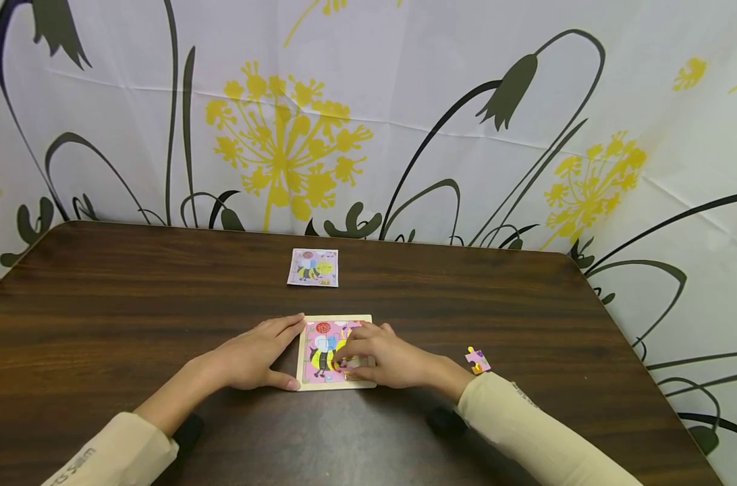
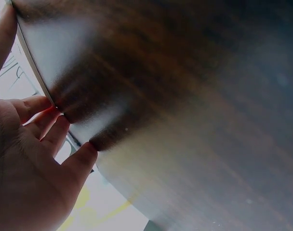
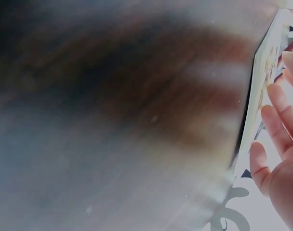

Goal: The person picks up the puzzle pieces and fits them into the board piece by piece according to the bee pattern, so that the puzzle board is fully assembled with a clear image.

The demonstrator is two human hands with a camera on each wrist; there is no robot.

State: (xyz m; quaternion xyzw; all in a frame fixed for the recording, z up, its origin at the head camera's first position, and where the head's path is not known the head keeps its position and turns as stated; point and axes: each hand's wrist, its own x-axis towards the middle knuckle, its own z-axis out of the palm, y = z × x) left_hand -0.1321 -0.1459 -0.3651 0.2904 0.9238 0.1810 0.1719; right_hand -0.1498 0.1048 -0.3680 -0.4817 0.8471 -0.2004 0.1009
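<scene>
A square wooden puzzle board (image 1: 338,387) with a pale frame lies on the table, a bee picture in pink, yellow and blue on it. My left hand (image 1: 260,353) lies at its left side, fingers extended, fingertips and thumb at the frame's edge. Over the right part of the board, my right hand (image 1: 383,356) pinches a small jigsaw piece (image 1: 342,365) with purple and yellow on it, close over the picture. Pale bare wood shows under these fingers. In the right wrist view, the right fingers (image 3: 280,126) are bent beside the board (image 3: 256,86).
A loose jigsaw piece (image 1: 478,361) lies on the brown table (image 1: 162,290), right of the board near the right sleeve. Behind the board is a square bee picture sheet (image 1: 313,268). A flower-printed curtain (image 1: 399,121) hangs along the back and right.
</scene>
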